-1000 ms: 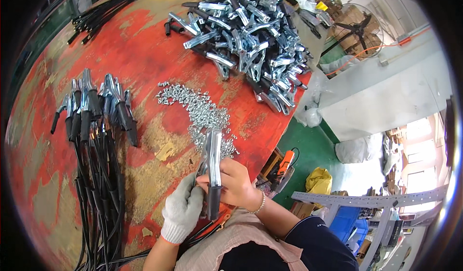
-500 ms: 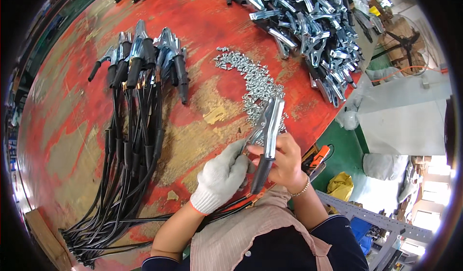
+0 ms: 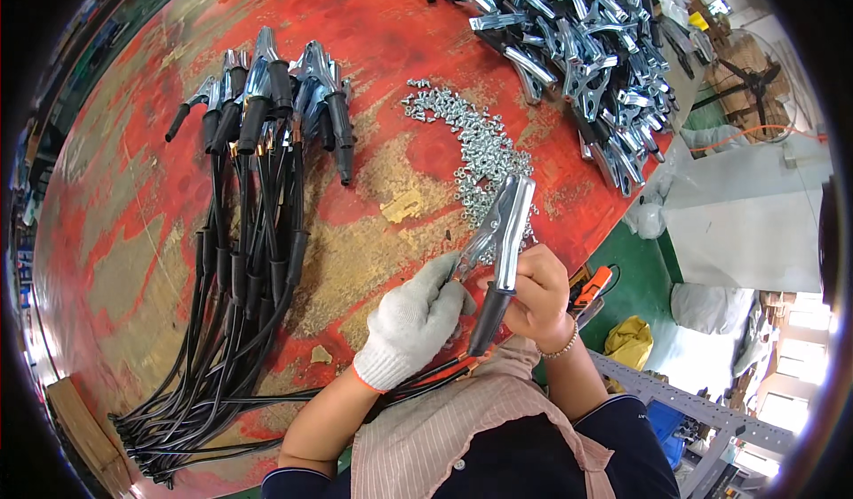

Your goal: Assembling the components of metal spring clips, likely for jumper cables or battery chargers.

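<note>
A silvery spring clamp (image 3: 508,231) with a black handle sleeve (image 3: 489,323) is held up over the table in front of me. My left hand (image 3: 413,317), in a white knitted glove, grips the clamp by its other handle, which the fingers mostly cover. My right hand (image 3: 540,295), bare with a beaded bracelet, is curled closed right beside the black sleeve. Whatever its fingertips hold, if anything, is hidden. Black cables (image 3: 435,383) pass beneath my left wrist. Just beyond the clamp lies a curved spread of small metal screws (image 3: 484,148).
On the left lie bundled black cables (image 3: 240,277) with clamps (image 3: 258,90) at their far ends. A heap of loose clamps (image 3: 591,63) covers the far right. An orange-handled tool (image 3: 593,286) sits by the worn red table's (image 3: 382,19) right edge, and a fan (image 3: 749,86) stands beyond.
My right hand has drawn back to the right from across the clamp, and its fingers have curled in. The clamp stays in my left hand, shifted slightly right.
</note>
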Motion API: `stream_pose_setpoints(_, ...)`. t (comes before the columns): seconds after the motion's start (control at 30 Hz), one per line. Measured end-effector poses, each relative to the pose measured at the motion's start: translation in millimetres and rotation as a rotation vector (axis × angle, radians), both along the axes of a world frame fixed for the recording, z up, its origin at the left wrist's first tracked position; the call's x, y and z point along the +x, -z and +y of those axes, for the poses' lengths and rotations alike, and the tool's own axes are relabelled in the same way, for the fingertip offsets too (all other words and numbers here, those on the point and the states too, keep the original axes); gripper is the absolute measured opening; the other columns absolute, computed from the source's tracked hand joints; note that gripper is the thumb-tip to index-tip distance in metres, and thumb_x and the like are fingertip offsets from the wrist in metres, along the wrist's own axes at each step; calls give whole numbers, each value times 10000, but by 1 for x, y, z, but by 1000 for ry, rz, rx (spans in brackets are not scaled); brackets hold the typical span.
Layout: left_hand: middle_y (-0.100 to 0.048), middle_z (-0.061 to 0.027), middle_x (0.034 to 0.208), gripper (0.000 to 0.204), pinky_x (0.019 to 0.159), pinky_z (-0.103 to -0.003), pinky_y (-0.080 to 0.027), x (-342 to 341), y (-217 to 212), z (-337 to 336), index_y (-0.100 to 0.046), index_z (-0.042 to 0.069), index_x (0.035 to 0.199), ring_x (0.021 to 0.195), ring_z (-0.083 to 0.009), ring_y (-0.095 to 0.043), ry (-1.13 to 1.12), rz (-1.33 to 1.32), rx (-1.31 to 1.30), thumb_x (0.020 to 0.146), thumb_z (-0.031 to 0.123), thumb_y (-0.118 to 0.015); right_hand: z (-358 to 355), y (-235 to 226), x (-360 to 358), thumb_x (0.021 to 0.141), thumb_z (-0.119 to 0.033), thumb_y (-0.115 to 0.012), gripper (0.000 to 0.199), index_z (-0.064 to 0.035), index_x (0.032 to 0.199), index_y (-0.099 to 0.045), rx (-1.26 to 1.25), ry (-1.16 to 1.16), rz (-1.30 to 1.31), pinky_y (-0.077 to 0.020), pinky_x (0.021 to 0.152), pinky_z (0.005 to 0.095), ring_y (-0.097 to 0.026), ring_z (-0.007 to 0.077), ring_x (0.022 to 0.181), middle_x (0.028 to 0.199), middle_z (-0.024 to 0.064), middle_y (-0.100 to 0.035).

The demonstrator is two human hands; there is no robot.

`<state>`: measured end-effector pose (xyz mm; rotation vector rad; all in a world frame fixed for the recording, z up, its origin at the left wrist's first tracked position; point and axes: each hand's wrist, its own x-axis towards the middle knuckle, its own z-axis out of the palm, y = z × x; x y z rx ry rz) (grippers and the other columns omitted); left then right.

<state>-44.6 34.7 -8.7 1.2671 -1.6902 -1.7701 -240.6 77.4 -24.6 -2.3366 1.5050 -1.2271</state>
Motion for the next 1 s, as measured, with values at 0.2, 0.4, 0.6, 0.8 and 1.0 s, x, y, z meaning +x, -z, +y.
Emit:
stream_pose_setpoints(0.2,-690,-88,765,369,619,-313,-532,-1,-3,0,-530,14,1281,645,-175,-674,8,5,-25,948,171,-502,-4,-1,1,643,-138,-803,316,-109,954,-753,-45,-4,-10,-409,540,348,-527,226,607,741,36,-540)
stream_pose_setpoints(0.4,-673,-86,768,344,620,-296,-522,-2,-3,0,-550,12,1264,659,-148,-653,-18,7,-9,943,132,-515,-2,1,2,652,-152,-810,333,-80,972,-755,0,-10,-16,-428,601,338,-541,235,676,800,54,-586)
stream_pose_setpoints(0.6,-644,-70,789,325,635,-259,-509,-3,-8,0,-559,4,1254,688,-87,-606,-32,11,-4,945,101,-525,-6,1,0,631,-92,-770,288,-85,916,-732,-48,-1,-46,-424,548,346,-545,233,625,746,47,-566)
stream_pose_setpoints(0.8,-675,-143,906,377,691,-324,-538,24,-34,-43,-526,16,1296,757,-214,-676,-281,-297,-630,948,161,-537,2,2,-8,721,-76,-772,202,-112,915,-729,38,111,-155,-448,567,332,-567,216,646,751,33,-598)
stream_pose_setpoints(1.0,-675,-203,998,543,689,-477,-518,47,-39,-111,-475,65,1345,801,-379,-658,-322,-1101,-774,902,347,-612,-5,10,-7,742,-122,-785,209,-136,939,-718,19,36,-153,-479,579,331,-604,217,676,794,29,-624)
